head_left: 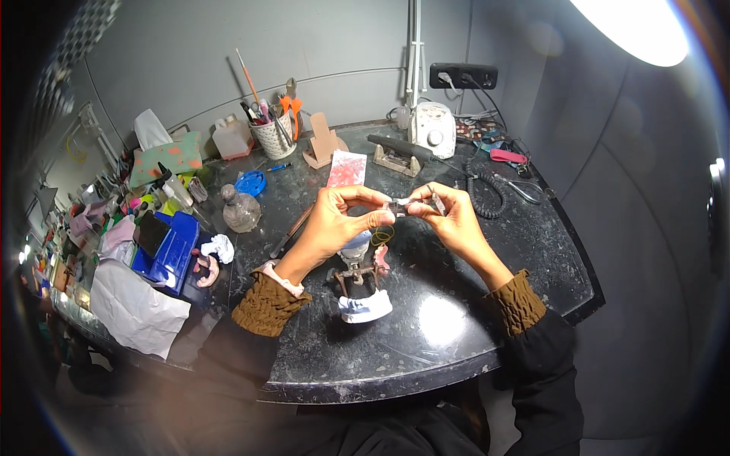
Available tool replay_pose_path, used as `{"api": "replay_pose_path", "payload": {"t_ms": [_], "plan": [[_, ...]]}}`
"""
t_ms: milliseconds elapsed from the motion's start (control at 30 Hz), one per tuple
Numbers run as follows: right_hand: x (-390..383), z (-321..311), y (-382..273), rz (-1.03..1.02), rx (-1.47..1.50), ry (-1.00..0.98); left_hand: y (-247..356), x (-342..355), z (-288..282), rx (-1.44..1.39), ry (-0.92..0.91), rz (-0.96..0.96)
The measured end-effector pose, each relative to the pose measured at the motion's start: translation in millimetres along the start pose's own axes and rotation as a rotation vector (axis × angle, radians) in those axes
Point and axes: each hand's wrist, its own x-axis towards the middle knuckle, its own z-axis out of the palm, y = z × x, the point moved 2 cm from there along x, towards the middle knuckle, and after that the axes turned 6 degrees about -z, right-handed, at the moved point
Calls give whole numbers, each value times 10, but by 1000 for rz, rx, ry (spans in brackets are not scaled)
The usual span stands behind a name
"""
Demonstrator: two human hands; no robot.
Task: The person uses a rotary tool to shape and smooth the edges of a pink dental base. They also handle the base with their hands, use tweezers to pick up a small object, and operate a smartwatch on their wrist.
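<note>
Above the middle of the bench, my left hand [346, 220] and my right hand [454, 220] meet, fingertips pinching a small clear-and-white piece [398, 206] between them; its exact kind is too small to make out. A narrow speckled strip [439, 204] also sits between the fingers of my right hand. Just below the hands stands a metal dental articulator [355, 275], with a white plaster cast [365, 306] at its near end. A pink denture piece [381, 259] rests at its right side. Behind the articulator lies a yellow rubber band [382, 235], partly covered by my left fingers.
A knife-like tool [292, 234] lies left of my left wrist. Farther back are a glass bottle [241, 209], a cup of tools [274, 138], a handpiece [399, 147] on a stand and a white motor unit [433, 130]. A blue box [166, 251] and clutter fill the left.
</note>
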Motion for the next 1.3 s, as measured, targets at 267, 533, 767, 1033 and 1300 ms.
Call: {"api": "replay_pose_path", "payload": {"t_ms": [267, 533, 767, 1033, 1300], "plan": [[-65, 107, -105, -54, 34, 49, -22, -19, 26, 187, 162, 42], [-75, 135, -58, -64, 210, -79, 0, -56, 121, 106, 118, 142], [-74, 132, -70, -16, 217, -106, 16, -86, 147, 107, 97, 163], [-44, 86, -26, -81, 154, -96, -24, -48, 82, 149, 145, 168], [-36, 78, -65, -179, -81, 16, -43, -6, 36, 79, 261, 304]]}}
